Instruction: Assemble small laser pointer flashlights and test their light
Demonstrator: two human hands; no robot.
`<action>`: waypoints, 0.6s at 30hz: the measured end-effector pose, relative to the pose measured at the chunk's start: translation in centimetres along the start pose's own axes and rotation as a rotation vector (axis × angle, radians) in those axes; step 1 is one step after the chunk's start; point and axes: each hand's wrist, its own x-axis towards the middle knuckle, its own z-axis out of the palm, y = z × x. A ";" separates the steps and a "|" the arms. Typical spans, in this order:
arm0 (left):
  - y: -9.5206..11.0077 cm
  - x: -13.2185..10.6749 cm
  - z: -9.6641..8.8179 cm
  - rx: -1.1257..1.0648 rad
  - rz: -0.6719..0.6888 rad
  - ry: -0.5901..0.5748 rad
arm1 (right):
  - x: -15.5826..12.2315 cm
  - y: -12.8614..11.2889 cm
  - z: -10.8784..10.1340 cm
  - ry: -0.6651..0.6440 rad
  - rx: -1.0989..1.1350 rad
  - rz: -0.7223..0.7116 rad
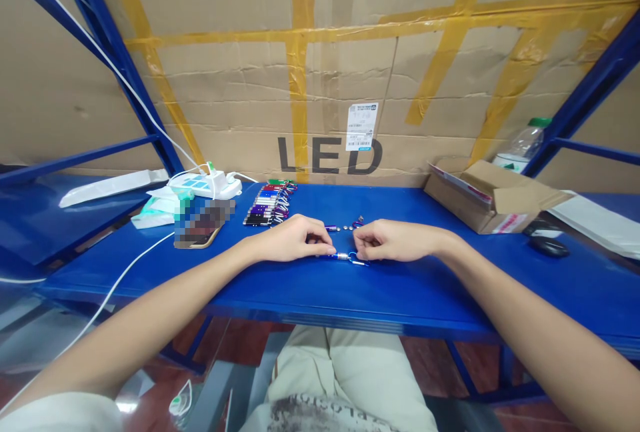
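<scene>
The blue keychain penlight (pixel 342 256) lies on the near middle of the blue surface (pixel 400 295), between the two hands; the left hand (pixel 293 239) pinches the left end of its barrel between thumb and fingertips; the right hand (pixel 387 240) has its fingers curled in beside the carabiner clip (pixel 359 263), though I cannot tell whether they grip it; the barrel looks like slim metal, so probably light, stiff, rather slippery and prone to roll; best held mid-barrel, since the clip would likely swing loose; the silvery discs (pixel 345 228) just beyond look tiny and easily scattered.
</scene>
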 end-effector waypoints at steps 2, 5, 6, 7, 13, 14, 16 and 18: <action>0.0 0.0 0.0 -0.013 0.003 -0.003 | 0.0 0.0 0.1 0.014 -0.005 0.006; 0.1 0.0 0.0 -0.019 0.005 -0.012 | 0.3 0.1 0.2 0.084 -0.015 0.006; 0.1 -0.1 0.0 -0.011 0.001 -0.012 | 0.4 0.2 0.3 0.143 -0.032 0.005; 0.1 -0.1 0.0 0.000 -0.004 -0.012 | 0.6 0.2 0.4 0.217 -0.059 0.001; -0.2 0.0 -0.1 0.079 0.002 0.026 | 1.7 1.2 1.3 0.528 -0.296 -0.139; -0.4 0.0 -0.2 0.121 0.010 0.054 | 1.8 1.4 1.5 0.530 -0.312 -0.156; -0.7 0.0 -0.4 0.229 0.025 0.112 | 2.0 1.5 1.7 0.517 -0.323 -0.177; -1.1 0.0 -0.6 0.329 0.016 0.155 | 2.1 1.4 1.9 0.499 -0.320 -0.186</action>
